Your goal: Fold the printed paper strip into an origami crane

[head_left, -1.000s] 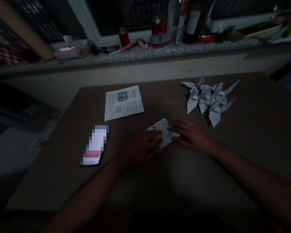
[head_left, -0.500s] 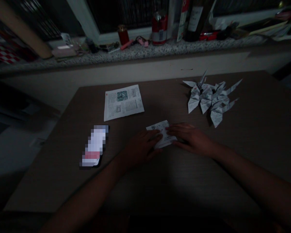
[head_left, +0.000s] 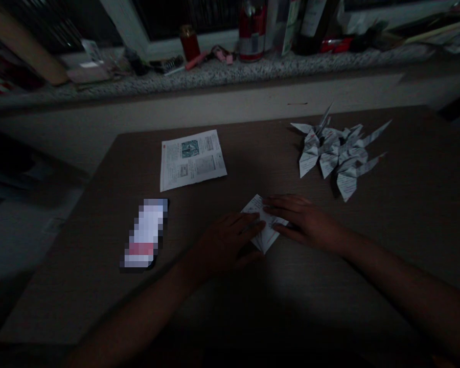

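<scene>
A small folded square of printed paper [head_left: 267, 232] lies on the table between my hands, one corner pointing toward me. My left hand [head_left: 230, 240] rests on its left side, fingers stretched out over the paper and thumb apart below. From the right, my right hand [head_left: 301, 217] lies with fingers extended, the tips on the paper's upper right part. Both hands cover portions of the sheet, so its full outline is hidden. Beyond my right hand stand several folded paper cranes [head_left: 339, 153] made of similar printed paper, grouped close together.
A larger printed paper sheet [head_left: 193, 159] lies flat at the back left of the brown table [head_left: 253, 306]. Left of my forearm is a phone [head_left: 145, 232] with a lit, blurred screen. Behind, a stone windowsill [head_left: 210, 76] holds a red can [head_left: 252, 38], bottles and clutter.
The folded paper has turned so that a corner now points toward me. My left hand has shifted slightly right and down with it. My right hand remains nearly in place.
</scene>
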`<state>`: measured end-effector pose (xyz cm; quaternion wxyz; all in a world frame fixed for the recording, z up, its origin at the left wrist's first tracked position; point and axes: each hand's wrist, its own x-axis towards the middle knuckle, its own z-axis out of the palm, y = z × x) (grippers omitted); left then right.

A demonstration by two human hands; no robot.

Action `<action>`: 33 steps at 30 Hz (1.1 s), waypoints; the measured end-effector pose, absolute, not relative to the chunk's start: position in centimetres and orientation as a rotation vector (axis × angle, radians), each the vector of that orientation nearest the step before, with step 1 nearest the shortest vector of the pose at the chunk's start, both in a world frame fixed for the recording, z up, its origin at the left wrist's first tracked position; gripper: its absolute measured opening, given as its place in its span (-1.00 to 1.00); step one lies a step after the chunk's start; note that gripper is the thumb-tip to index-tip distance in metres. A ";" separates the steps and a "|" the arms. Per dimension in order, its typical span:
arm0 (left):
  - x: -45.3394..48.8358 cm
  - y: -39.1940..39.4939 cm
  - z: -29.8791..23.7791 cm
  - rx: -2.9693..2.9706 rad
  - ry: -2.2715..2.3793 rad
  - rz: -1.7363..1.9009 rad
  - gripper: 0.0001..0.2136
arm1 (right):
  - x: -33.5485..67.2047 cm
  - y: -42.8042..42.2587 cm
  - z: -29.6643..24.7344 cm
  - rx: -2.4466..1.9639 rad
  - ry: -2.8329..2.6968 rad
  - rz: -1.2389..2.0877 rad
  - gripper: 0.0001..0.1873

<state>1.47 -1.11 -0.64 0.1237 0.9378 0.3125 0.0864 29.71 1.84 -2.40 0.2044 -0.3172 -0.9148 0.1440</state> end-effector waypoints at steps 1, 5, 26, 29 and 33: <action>1.5 -1.1 -0.7 2.737 0.902 0.261 -0.42 | 29.7 1.9 -2.4 -0.874 -2.554 0.401 -0.53; 1.4 -1.2 -0.9 2.734 0.883 0.278 -0.41 | 29.8 1.9 -2.4 -0.868 -2.555 0.407 -0.52; 1.5 -1.6 -1.1 2.734 0.914 0.236 -0.45 | 30.0 1.9 -2.4 -0.846 -2.587 0.352 -0.51; 1.5 -1.6 -1.2 2.739 0.894 0.246 -0.46 | 30.0 2.0 -2.5 -0.842 -2.578 0.362 -0.51; 1.6 -1.5 -1.1 2.745 0.892 0.237 -0.47 | 30.1 2.1 -2.7 -0.834 -2.578 0.376 -0.49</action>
